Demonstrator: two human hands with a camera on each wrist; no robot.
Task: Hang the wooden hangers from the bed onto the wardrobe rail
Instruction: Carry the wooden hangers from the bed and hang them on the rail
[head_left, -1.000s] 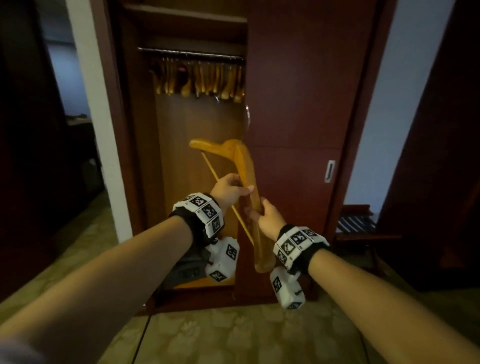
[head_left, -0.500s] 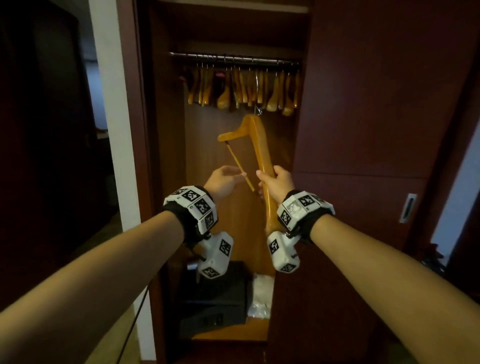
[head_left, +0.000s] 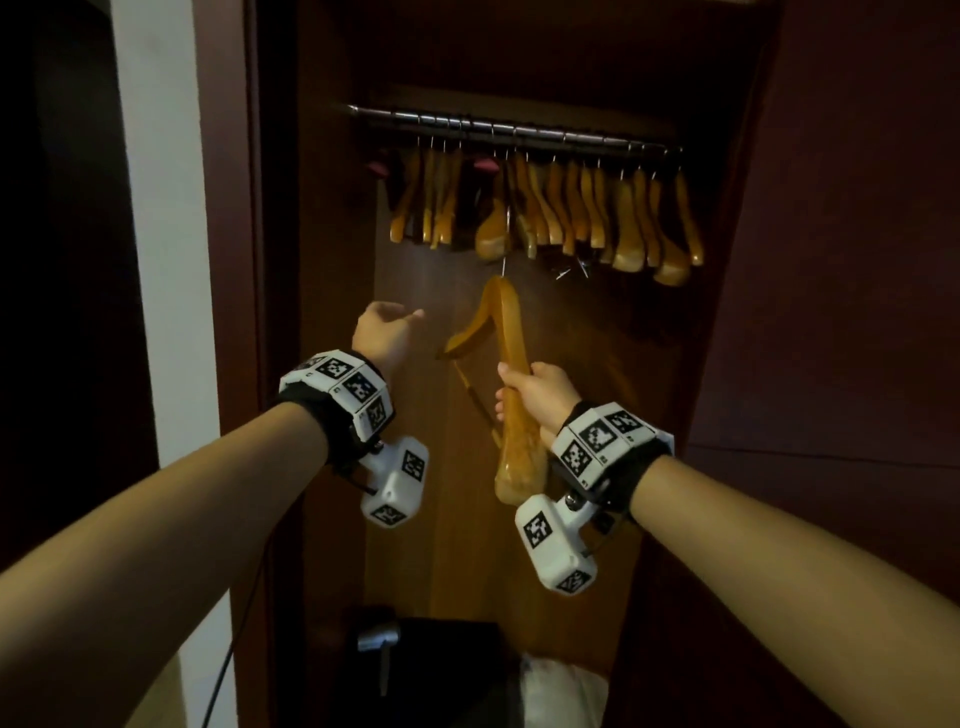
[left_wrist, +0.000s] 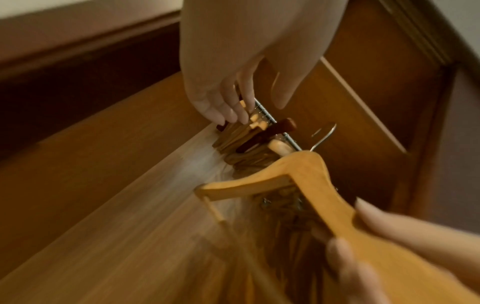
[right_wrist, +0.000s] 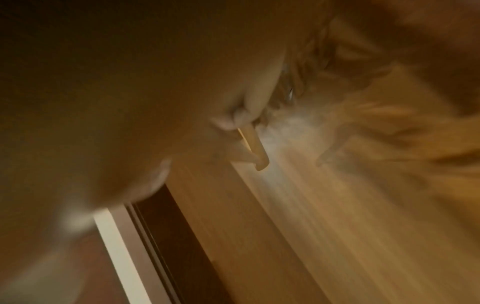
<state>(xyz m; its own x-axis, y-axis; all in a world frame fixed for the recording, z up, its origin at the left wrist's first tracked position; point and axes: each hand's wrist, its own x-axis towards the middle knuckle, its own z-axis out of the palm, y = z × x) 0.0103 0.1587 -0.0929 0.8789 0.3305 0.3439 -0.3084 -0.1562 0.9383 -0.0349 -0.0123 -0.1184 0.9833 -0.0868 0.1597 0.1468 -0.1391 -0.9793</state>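
My right hand (head_left: 532, 395) grips one arm of a wooden hanger (head_left: 506, 322) and holds it upright below the metal wardrobe rail (head_left: 519, 127). Its metal hook (left_wrist: 323, 135) points up, a short way under the rail. Several wooden hangers (head_left: 571, 208) hang on the rail in a tight row. My left hand (head_left: 395, 325) is raised to the left of the held hanger, fingers (left_wrist: 228, 102) loose and holding nothing. The right wrist view is blurred; only the hanger's thin bar (right_wrist: 255, 148) shows past the hand.
The dark wardrobe door (head_left: 857, 312) stands close on the right, a white wall strip (head_left: 161, 260) on the left. On the wardrobe floor sit a black box (head_left: 431, 670) and a white bag (head_left: 561, 691). A thin cable (head_left: 228, 654) hangs at lower left.
My left hand has let go of the hanger's bar and lifted up and to the left. The right hand has carried the hanger higher, closer to the rail; the wardrobe looks nearer.
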